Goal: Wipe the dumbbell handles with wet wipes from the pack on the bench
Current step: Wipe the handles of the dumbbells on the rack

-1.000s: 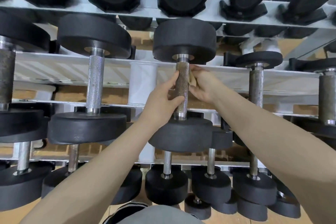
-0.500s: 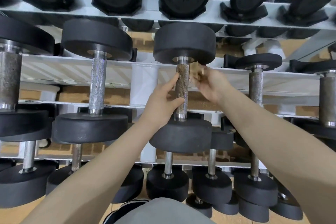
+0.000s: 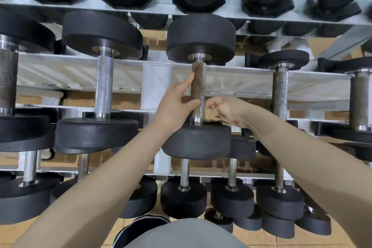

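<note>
Dumbbell handle (image 3: 198, 90) pinched by left hand (image 3: 175, 104), neighbouring dumbbells (image 3: 103, 86) flanking.

— What does the person wear on the arms?
— Nothing: both forearms are bare up to the left hand (image 3: 173, 104) and the right hand (image 3: 225, 109), with no sleeves, watch or rings visible.
— And at the bottom centre of the frame?
— Grey fabric (image 3: 185, 235), beside a dark piece with white stripes (image 3: 141, 225).
</note>
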Available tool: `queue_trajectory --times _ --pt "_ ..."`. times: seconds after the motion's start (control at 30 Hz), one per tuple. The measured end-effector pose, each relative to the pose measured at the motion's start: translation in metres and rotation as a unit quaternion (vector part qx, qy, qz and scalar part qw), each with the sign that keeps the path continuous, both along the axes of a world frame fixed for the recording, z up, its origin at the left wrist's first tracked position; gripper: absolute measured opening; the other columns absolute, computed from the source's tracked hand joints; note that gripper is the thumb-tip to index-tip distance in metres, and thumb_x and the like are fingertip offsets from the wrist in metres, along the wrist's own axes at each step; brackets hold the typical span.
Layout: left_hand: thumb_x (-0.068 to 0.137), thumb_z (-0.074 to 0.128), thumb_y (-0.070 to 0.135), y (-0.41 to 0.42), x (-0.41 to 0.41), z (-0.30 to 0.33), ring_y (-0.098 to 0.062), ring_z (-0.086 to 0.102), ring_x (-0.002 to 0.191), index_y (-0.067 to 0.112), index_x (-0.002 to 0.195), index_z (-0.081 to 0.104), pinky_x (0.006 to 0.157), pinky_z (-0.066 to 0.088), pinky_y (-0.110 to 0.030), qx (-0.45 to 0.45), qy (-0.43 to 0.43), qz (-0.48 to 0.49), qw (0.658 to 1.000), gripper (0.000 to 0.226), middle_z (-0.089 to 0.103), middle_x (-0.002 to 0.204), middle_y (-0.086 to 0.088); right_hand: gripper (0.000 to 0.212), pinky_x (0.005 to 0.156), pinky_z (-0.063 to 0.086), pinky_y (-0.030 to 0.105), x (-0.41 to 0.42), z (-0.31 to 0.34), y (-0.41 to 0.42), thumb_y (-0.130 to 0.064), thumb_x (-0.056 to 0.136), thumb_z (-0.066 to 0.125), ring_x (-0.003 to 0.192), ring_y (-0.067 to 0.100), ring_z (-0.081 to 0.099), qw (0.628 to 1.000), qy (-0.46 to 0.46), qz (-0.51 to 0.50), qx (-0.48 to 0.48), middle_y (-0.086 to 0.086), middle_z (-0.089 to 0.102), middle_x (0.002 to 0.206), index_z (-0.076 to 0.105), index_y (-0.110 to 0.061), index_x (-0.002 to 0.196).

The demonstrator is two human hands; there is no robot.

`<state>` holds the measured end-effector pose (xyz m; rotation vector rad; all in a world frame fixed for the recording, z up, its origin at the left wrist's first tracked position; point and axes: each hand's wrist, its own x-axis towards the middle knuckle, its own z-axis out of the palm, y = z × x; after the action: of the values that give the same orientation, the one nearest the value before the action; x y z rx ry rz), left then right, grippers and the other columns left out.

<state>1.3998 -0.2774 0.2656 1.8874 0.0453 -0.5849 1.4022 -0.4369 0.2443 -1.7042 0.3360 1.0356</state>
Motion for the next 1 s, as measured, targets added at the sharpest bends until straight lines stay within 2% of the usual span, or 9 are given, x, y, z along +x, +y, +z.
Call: queue_trajectory --times 0.2,0.37,0.43,0.5,0.6,0.67,0.73,0.8,1.0 --pt "0.085 0.064 0.01 0.001 -0.001 0.001 -0.015 0.052 0.112 0.035 0.141 0.035 0.105 0.038 -0.03 0.004 -0.013 0.002 1.0 0.067 0.047 0.126 0.002 0.047 0.062 0.052 0.018 0.041 0.005 0.021 0.022 0.086 0.021 0.067 0.013 0.06 0.942 -0.025 -0.274 0.19 0.006 0.064 0.075 0.056 -0.008 0.094" --pt "0.087 0.062 0.01 0.002 -0.002 0.002 -0.012 0.05 0.116 0.039 0.14 0.034 0.106 0.038 -0.031 -0.008 0.005 0.004 1.0 0.067 0.046 0.131 0.009 0.044 0.065 0.052 0.018 0.025 0.001 0.008 0.023 0.084 0.023 0.068 0.015 0.062 0.967 0.024 -0.189 0.167 0.007 0.068 0.071 0.058 -0.002 0.092" --pt "0.087 0.061 0.009 0.002 -0.002 0.003 -0.013 0.056 0.11 0.04 0.14 0.034 0.102 0.044 -0.032 -0.02 0.018 0.01 1.0 0.067 0.05 0.126 0.01 0.04 0.056 0.051 0.018 0.023 0.01 0.007 0.022 0.083 0.026 0.064 0.016 0.059 0.994 0.033 -0.093 0.045 0.011 0.063 0.071 0.06 0.001 0.089" --pt "0.088 0.06 0.008 0.002 -0.002 0.005 -0.01 0.06 0.102 0.039 0.141 0.034 0.097 0.047 -0.028 -0.027 0.032 0.012 0.999 0.066 0.055 0.124 0.007 0.031 0.064 0.053 0.026 0.02 0.023 0.009 0.016 0.083 0.037 0.072 0.02 0.056 0.996 0.001 0.01 -0.092 0.014 0.06 0.082 0.062 0.005 0.098" --pt "0.089 0.058 0.009 0.003 -0.003 0.006 -0.011 0.062 0.101 0.038 0.141 0.034 0.097 0.047 -0.028 -0.028 0.034 0.008 0.999 0.064 0.063 0.115 -0.001 0.018 0.078 0.046 0.027 0.014 0.039 0.014 0.0 0.087 0.051 0.084 0.014 0.053 0.939 -0.236 -0.023 -0.25 0.005 0.06 0.091 0.063 -0.006 0.098" --pt "0.09 0.053 0.008 0.003 -0.003 0.005 -0.014 0.061 0.103 0.033 0.143 0.031 0.097 0.046 -0.031 -0.02 0.041 0.016 0.999 0.062 0.064 0.113 0.0 0.012 0.076 0.043 0.02 0.012 0.051 0.02 -0.005 0.088 0.055 0.085 0.011 0.053 0.859 -0.443 -0.044 -0.253 0.003 0.062 0.094 0.064 -0.007 0.096" --pt "0.09 0.045 0.001 0.003 -0.001 0.004 -0.017 0.061 0.103 0.026 0.144 0.03 0.092 0.049 -0.033 -0.037 0.065 0.04 0.996 0.061 0.063 0.115 0.001 0.013 0.072 0.05 0.031 0.019 0.048 0.022 0.001 0.084 0.054 0.084 0.021 0.059 0.779 -0.578 0.016 -0.245 0.011 0.064 0.094 0.064 -0.002 0.091" --pt "0.089 0.04 -0.005 0.003 -0.002 0.005 -0.017 0.062 0.099 0.02 0.142 0.033 0.079 0.051 -0.025 -0.056 0.084 0.063 0.993 0.059 0.063 0.114 0.002 0.016 0.065 0.054 0.037 0.028 0.034 0.021 0.006 0.075 0.056 0.083 0.031 0.06 0.724 -0.634 0.093 -0.255 0.013 0.065 0.091 0.065 0.001 0.088" --pt "0.087 0.037 -0.011 0.003 -0.001 0.008 -0.012 0.062 0.082 0.013 0.137 0.04 0.057 0.048 -0.011 -0.089 0.112 0.096 0.985 0.056 0.063 0.103 -0.001 0.017 0.07 0.05 0.028 0.03 0.027 0.014 0.003 0.07 0.056 0.08 0.033 0.063 0.689 -0.664 0.209 -0.202 0.009 0.069 0.084 0.069 -0.003 0.077"
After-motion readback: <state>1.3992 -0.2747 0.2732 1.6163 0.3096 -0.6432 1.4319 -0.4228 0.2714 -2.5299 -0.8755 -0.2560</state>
